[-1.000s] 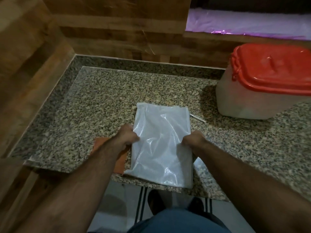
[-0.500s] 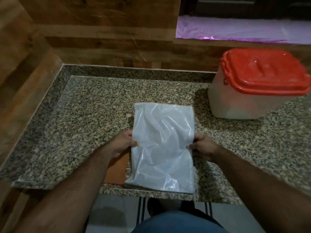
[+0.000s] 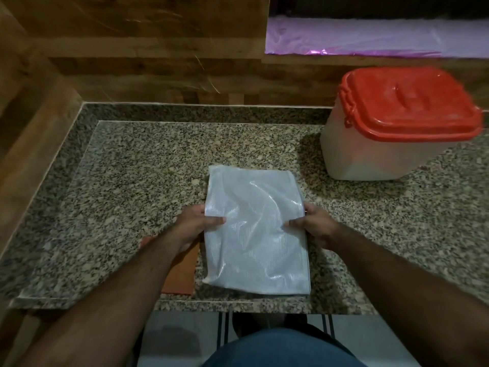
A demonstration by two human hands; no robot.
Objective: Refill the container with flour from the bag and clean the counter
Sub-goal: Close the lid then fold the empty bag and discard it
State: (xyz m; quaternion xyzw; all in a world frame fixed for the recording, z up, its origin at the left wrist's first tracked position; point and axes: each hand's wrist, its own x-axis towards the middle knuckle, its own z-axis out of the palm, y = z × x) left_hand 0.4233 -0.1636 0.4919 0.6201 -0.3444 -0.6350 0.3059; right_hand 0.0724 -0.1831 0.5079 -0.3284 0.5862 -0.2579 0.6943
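Thumbs on top, our left hand [image 3: 194, 223] and right hand [image 3: 313, 225] pinch the side edges of the flat white plastic flour bag [image 3: 255, 234]. It lies on the speckled granite counter [image 3: 132, 181], beside an orange cloth [image 3: 182, 271]. Our translucent red-lidded container [image 3: 397, 128] stands closed, back right.

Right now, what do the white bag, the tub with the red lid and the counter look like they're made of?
White bag: thin glossy plastic, ribbed and crinkled, probably.
Tub: cloudy translucent plastic; its red lid, shiny moulded plastic.
Counter: polished speckled stone, seemingly granite.
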